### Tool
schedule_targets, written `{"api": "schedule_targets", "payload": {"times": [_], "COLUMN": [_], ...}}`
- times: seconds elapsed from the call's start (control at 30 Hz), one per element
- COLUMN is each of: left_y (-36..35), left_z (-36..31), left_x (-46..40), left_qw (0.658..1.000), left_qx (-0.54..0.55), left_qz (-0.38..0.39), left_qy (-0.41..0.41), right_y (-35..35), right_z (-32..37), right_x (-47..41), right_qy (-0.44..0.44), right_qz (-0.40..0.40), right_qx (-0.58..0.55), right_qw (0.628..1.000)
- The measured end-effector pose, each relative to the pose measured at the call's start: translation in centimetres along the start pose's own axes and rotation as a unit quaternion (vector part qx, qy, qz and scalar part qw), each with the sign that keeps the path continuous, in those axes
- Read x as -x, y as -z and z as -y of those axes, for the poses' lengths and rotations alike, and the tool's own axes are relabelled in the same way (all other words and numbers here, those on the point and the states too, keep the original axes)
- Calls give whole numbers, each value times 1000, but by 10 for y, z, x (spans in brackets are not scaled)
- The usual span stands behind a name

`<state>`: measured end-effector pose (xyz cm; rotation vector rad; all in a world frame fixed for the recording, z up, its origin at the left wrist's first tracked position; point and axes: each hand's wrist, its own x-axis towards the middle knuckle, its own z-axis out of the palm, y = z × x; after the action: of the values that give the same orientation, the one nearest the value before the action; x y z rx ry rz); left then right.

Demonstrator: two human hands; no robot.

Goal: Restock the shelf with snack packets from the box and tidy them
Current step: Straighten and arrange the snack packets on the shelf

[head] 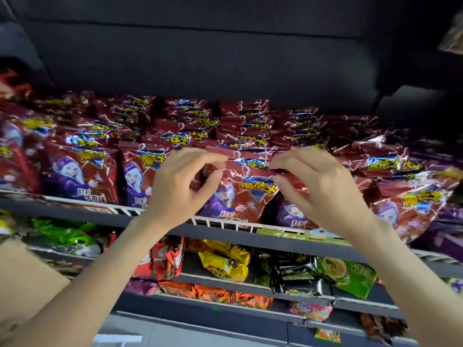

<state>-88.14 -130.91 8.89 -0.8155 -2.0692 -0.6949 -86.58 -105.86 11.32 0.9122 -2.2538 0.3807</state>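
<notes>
Shelf (220, 225) already packed with red packets, tidy step underway: left hand (180, 186) and right hand (318, 189) each pinch the top seal of the front-centre snack packet (246, 194) behind the white rail; next, probably square it upright with its row.

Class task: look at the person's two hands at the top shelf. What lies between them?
In the head view, the sealed top edge of a red snack packet spans the gap; the left hand and right hand each pinch it.
</notes>
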Motion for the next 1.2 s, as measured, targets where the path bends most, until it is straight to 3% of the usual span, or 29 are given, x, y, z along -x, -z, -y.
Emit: {"api": "schedule_targets", "payload": {"times": [0.13,0.2,0.3,0.37,0.67,0.9,1.07,1.2], "left_y": [50,80,120,140,191,200,177,173], "left_z": [28,45,82,115,295,419,465,487], "left_x": [-12,-23,-41,-47,-48,-60,-66,-69], "left_qw": [998,990,950,940,953,923,902,877], "left_qx": [-17,-68,-129,-150,-230,-308,-332,-348], "left_qz": [43,126,266,285,177,231,272,321], "left_qy": [-34,10,99,110,81,-13,-49,-86], "right_y": [-1,-7,-21,-38,-177,-253,-300,-324], "right_z": [9,14,19,23,54,65,56,53], "right_x": [-61,-96,-148,-181,-298,-360,-385,-392], "right_qy": [46,44,14,1,14,30,41,82], "right_qz": [79,146,249,282,184,198,247,216], "right_qx": [-51,-83,-170,-206,-102,-53,33,135], "right_qw": [994,985,953,937,978,978,968,964]}}
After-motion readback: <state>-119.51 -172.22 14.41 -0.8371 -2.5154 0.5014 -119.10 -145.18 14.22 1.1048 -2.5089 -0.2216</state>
